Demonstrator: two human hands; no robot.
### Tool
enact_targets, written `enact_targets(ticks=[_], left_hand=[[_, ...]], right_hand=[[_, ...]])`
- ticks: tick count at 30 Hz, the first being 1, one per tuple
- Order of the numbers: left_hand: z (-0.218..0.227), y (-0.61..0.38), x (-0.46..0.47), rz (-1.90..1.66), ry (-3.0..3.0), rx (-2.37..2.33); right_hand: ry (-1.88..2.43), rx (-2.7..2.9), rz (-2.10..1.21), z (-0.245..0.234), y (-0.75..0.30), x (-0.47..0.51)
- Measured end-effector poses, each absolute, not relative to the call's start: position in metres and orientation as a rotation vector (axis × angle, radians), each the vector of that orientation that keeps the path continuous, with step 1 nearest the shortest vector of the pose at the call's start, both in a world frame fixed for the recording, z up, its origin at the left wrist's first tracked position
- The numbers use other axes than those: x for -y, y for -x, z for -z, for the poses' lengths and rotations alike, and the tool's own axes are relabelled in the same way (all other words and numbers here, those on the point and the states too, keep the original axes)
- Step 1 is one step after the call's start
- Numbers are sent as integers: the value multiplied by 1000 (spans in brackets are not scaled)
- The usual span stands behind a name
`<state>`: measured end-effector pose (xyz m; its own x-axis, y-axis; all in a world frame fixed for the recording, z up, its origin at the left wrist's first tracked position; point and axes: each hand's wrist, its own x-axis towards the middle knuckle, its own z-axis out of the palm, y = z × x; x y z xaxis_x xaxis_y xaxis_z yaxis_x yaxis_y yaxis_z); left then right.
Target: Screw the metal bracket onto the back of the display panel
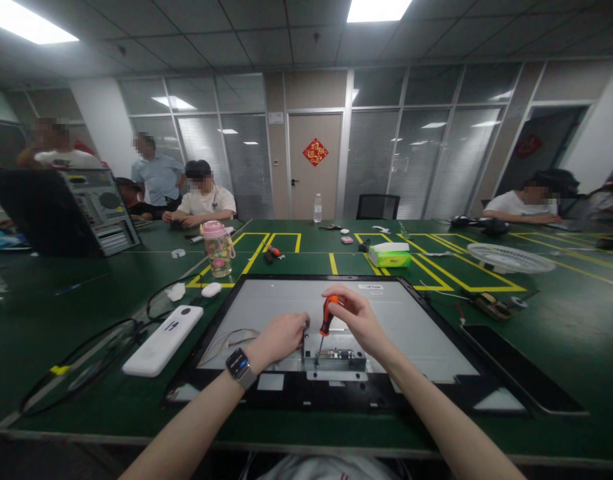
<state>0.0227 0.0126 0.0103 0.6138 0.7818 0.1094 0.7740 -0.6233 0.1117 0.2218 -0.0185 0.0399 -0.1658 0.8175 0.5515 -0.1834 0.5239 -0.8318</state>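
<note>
A flat monitor panel (411, 320) with a black frame lies face down on the green table in front of me. My right hand (356, 317) is closed around an orange-handled screwdriver (326, 319), whose tip points down at a small metal bracket (336, 360) near the panel's lower edge. My left hand (281, 337) is curled with its fingers pressed against the left side of that bracket. A smartwatch (239, 367) sits on my left wrist.
A white oblong device (162, 340) and black cables (86, 353) lie to the left. A pink-lidded cup (218, 248), a green tissue box (389, 255), a white fan grille (510, 258) and a computer case (99, 210) stand further off. Several people sit at the table's far sides.
</note>
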Motion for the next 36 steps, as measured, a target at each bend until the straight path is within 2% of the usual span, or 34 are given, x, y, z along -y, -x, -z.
enact_targets(ticks=[11,23,30,36], left_hand=[[-11,-22,-12,-234,-2794,-1329],[-7,-23,-14,-226,-2790,-1345],[-9,-23,-14,-217,-2773,-1345],[-7,-22,-15,-225,-2772,-1342]], right_hand=[[516,1421,-1070,-37,-221,17],[394,1369,-1412,-49,-222,25],[409,1385,-1324,-50,-221,26],[399,1355,-1417,-50,-221,26]])
